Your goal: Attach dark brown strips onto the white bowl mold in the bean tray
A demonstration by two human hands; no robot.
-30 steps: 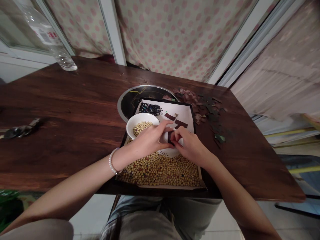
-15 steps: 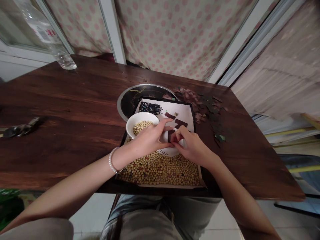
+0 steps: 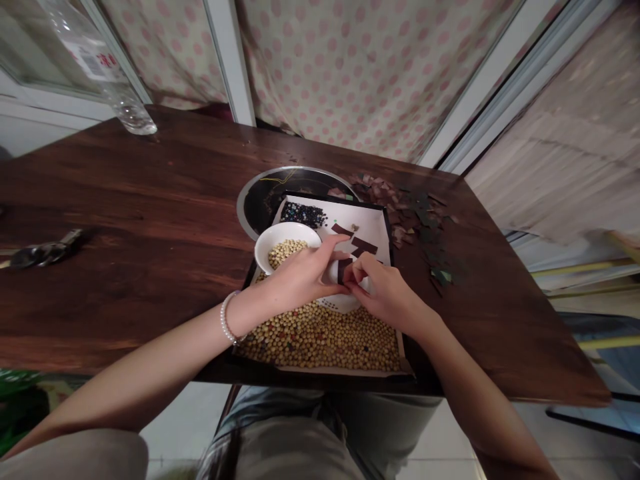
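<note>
A small dark brown strip [image 3: 344, 269] spans the gap between my two hands. At its left end my left hand [image 3: 303, 277] grips it, fingers curved with the thumb below. My right hand [image 3: 380, 283] pinches its other end, and its fingers hide part of it. Beneath the hands lies a white dish [image 3: 345, 307] with small dark spots near its rim. More brown strips [image 3: 365, 245] lie just behind, on the white floor of a black-edged tray [image 3: 388, 233]. Left of them stands a white bowl [image 3: 263, 248] partly filled with pale yellow beans [image 3: 286, 252].
Yellowish beans [image 3: 320, 340] cover the tray's front, and small dark beads [image 3: 303, 214] its back left. Behind it is a round metal tray [image 3: 245, 207]. Brown and dark green scraps [image 3: 420, 213] lie to the right. A plastic bottle [image 3: 133, 113] and keys [image 3: 45, 252] are on the left.
Both hands stay almost in place on the strip, with very slight finger movement. The whole view has shifted slightly.
</note>
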